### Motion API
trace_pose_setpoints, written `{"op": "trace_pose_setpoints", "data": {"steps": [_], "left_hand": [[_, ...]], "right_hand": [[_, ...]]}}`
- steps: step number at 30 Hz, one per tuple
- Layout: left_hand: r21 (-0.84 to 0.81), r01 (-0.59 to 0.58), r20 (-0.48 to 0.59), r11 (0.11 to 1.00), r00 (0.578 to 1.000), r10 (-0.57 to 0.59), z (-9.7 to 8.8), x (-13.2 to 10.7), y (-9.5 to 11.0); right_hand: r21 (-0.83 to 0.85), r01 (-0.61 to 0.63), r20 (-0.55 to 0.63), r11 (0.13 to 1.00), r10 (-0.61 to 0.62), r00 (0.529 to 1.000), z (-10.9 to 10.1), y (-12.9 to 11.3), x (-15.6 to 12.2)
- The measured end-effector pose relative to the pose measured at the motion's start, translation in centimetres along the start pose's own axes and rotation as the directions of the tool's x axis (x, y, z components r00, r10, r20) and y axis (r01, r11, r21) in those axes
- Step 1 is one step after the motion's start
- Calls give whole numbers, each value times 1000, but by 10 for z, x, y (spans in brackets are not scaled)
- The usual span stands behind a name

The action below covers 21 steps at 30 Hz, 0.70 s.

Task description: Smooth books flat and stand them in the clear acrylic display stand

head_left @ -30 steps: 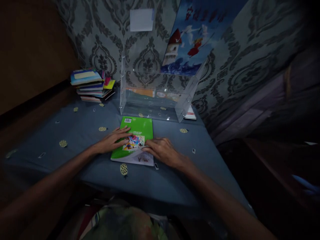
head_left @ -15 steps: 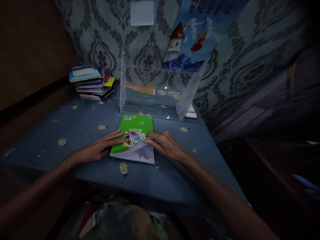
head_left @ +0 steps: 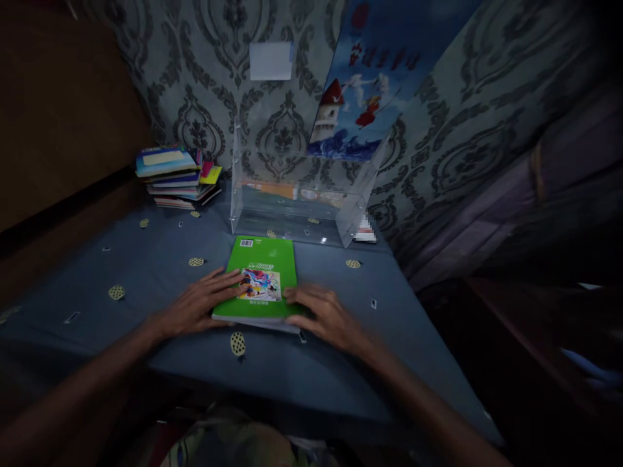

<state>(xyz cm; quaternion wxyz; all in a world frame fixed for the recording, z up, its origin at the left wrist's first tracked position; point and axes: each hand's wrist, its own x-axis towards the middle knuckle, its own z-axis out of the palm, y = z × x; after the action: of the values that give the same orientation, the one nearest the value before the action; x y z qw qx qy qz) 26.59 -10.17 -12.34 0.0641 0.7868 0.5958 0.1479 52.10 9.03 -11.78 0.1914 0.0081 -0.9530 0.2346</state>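
Note:
A green book (head_left: 270, 253) with a colourful picture on its cover lies on the blue tablecloth (head_left: 331, 363), its cover down flat and white page edges showing at the near side. My left hand (head_left: 199, 299) rests along its left side, fingers stretched out onto the cover, the thumb by the near left corner. At the right edge my right hand (head_left: 326, 314) touches the book, its fingers near the picture and its thumb apart from them at the near corner. That hand is slightly blurred.
Behind the book stands a clear acrylic rack (head_left: 236, 185) with side panels. A pile of books (head_left: 170, 178) sits at the back left. Patterned wallpaper carries a blue poster (head_left: 370, 84) and a white card (head_left: 270, 61). A purple curtain (head_left: 511, 188) hangs at right.
The lifted near right corner of the cover has come down over the printed page. My right hand has let go of it and moved to the book's near right edge. The view has tilted up.

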Motion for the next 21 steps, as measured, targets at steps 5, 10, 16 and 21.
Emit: {"op": "trace_pose_setpoints", "data": {"steps": [5,10,16,21], "left_hand": [[15,-36,-21,999,999,36,0,1,1],[-2,-18,-59,1000,998,18,-4,2,2],[-59,6,-119,998,993,-13,-7,5,0],[-142,-1,-203,990,979,-28,-5,11,-5]], "right_hand": [[-108,54,57,993,-48,997,20,-1,-27],[-171,31,-21,985,-35,999,25,-9,-27],[-148,58,-103,987,-74,992,23,-4,-24],[-33,24,-198,999,-30,980,23,13,-18]]}}
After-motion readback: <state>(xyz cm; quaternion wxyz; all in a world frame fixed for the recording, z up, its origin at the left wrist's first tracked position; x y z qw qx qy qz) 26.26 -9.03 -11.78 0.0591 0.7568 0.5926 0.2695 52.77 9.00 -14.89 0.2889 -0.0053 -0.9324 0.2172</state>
